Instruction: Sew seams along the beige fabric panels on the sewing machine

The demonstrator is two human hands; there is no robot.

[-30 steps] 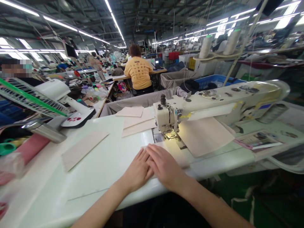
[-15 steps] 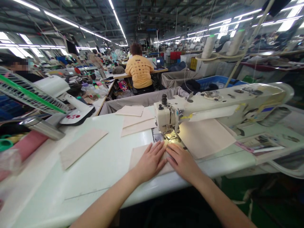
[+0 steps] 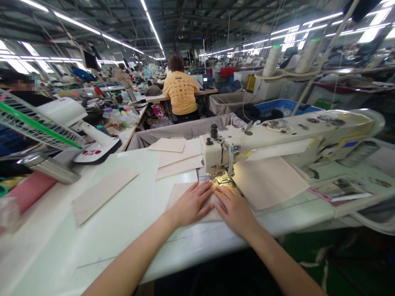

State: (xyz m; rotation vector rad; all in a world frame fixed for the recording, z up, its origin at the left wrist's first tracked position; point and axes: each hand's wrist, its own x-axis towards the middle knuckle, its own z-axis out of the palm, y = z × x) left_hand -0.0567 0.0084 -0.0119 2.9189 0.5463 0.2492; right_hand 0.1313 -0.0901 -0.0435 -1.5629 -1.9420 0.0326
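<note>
A beige fabric piece point(image 3: 175, 196) lies flat at the front of the sewing machine point(image 3: 216, 150), partly covered by my hands. My left hand point(image 3: 193, 203) rests on it palm down, fingers stretched towards the presser foot point(image 3: 222, 179). From the right, my right hand point(image 3: 233, 205) also lies on the fabric with extended fingers, its fingertips close to those of the left. The machine's lamp lights the spot just beyond the fingertips. Under the machine arm lies a larger beige panel point(image 3: 271, 183). The fabric edge beneath my fingers is hidden.
More beige pieces point(image 3: 177, 160) overlap behind the needle area, and another piece point(image 3: 103, 197) lies on the left of the table. A white fan point(image 3: 95, 144) and a steel flask point(image 3: 51, 166) stand further left. Thread cones point(image 3: 271, 61) rise behind. A person in yellow point(image 3: 180, 92) sits ahead.
My hands keep nearly the same place and pose on the fabric before the presser foot. The view has shifted slightly, so the left-hand objects appear a little further left.
</note>
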